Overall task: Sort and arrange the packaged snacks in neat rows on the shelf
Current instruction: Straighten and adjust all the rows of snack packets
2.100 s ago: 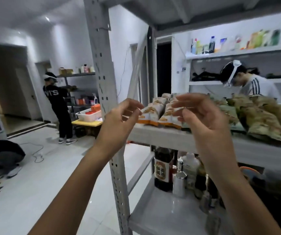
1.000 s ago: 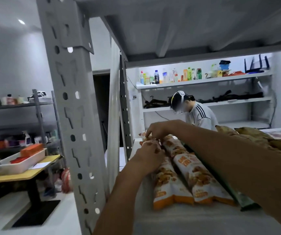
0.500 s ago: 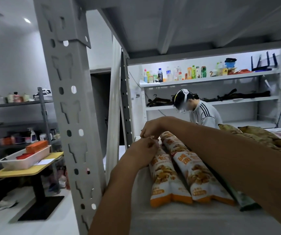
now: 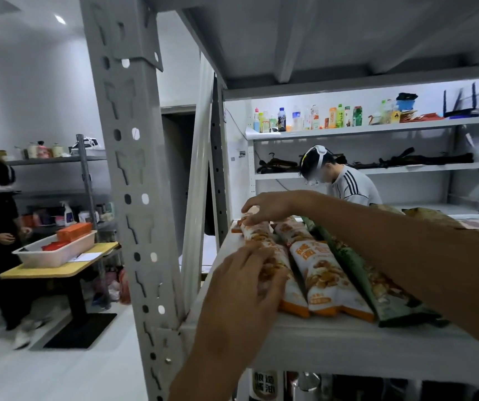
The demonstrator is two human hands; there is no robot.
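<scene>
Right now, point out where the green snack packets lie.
Head view: the green snack packets lie in a row on the shelf, right of centre, immediately right of the two rows of orange packets.

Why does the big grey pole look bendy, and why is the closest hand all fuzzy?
Head view: the wide-angle lens makes the grey shelf post lean and bow; the left hand, nearest the camera, looks soft and smeared over the orange snack packets; the far white shelf of bottles is brightly lit, while the shelf underside overhead sits in shade.
</scene>
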